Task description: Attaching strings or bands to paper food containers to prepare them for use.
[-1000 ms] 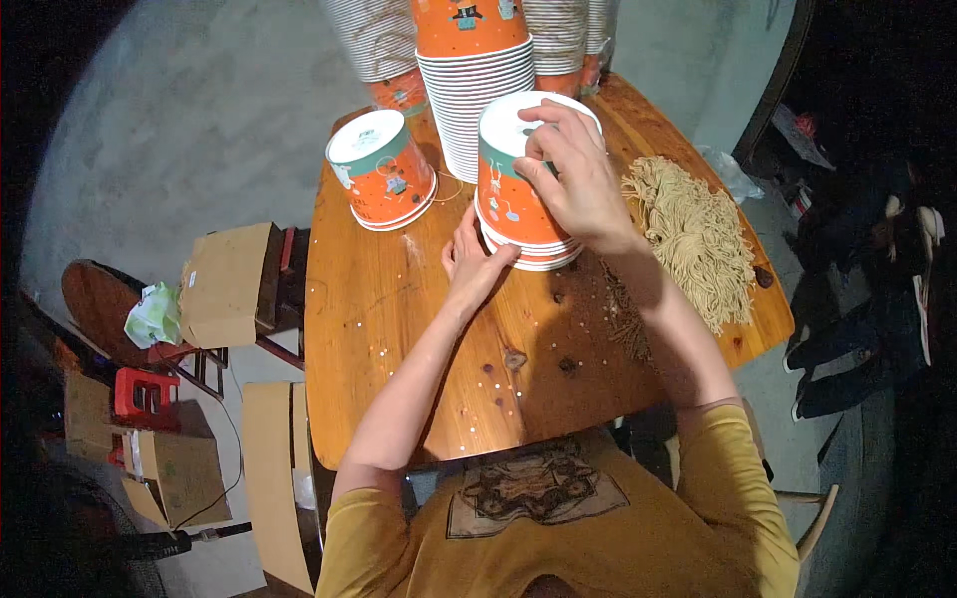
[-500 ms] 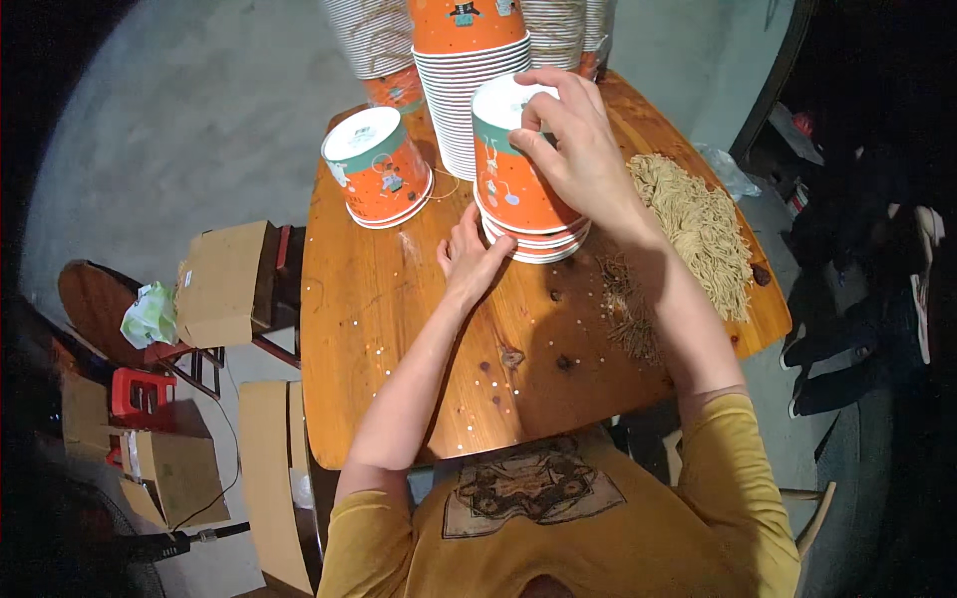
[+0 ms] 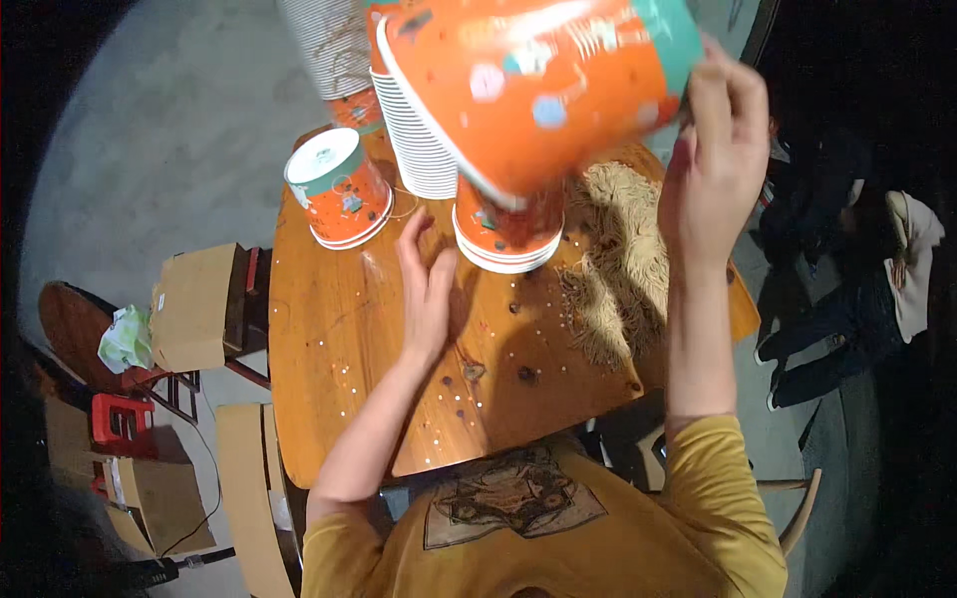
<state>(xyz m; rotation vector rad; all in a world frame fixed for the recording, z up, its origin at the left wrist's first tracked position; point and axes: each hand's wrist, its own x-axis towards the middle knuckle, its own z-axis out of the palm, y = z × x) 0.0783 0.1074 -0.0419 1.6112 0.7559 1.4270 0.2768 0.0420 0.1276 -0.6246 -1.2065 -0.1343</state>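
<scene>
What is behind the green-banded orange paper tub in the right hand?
A stack of white-rimmed paper tubs and upturned orange paper tubs show partly behind the held tub; the stack's right side and those tubs' tops are covered.

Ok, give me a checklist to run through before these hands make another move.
1. Right hand gripping the patterned orange paper tub: ok, fingers at its teal-banded base end.
2. Held tub level: not ok, it is tipped over sideways.
3. Inside of held tub: cannot tell, its mouth faces away from the camera.
4. Left hand free: ok, holding nothing, fingers spread.
5. Nested tubs standing rim-down on the wooden table: ok.
6. Left hand clear of those nested tubs: cannot tell, the thumb is very near their rims.
</scene>
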